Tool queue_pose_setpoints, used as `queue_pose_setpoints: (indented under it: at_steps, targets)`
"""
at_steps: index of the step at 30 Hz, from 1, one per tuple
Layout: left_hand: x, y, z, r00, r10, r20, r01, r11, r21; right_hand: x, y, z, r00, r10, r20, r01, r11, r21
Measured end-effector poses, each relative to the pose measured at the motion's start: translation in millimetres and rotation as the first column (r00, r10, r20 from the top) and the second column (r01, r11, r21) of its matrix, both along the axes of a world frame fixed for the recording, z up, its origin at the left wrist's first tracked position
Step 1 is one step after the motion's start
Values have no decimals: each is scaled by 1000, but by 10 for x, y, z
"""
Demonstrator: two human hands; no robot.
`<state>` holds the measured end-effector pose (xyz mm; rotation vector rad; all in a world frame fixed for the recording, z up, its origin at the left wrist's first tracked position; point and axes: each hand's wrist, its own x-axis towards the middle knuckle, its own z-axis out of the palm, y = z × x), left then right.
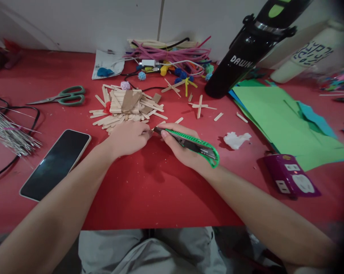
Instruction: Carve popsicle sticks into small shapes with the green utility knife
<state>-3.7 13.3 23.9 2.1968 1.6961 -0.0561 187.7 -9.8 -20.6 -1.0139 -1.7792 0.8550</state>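
My right hand (179, 146) is wrapped round a green utility knife (198, 142), its dark front end pointing left. Close in front of that end, my left hand (130, 137) is closed, fingertips pinching a small piece of wooden craft stick (152, 130); most of the piece is hidden by the fingers. The blade's edge is too small to make out. Just beyond my left hand lies a pile of craft sticks (129, 104) with bits of brown cardboard (132, 101) on top. Crossed sticks (200, 106) and short cut pieces (218, 116) lie farther right.
Left on the red table (126, 198) are a phone (56, 163), scissors (66, 96) and a wire bundle (13, 131). A black bottle (240, 57) stands at the back. To the right lie green paper sheets (277, 118), a crumpled tissue (236, 140) and a purple socket block (291, 175).
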Motion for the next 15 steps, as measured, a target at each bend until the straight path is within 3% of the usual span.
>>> queue_pose_setpoints:
  at_steps: [15]
  targets:
    - [-2, 3, -4, 1000, -12, 19, 12, 1000, -1, 9, 7, -32, 1000, 5, -14, -5, 1000, -1]
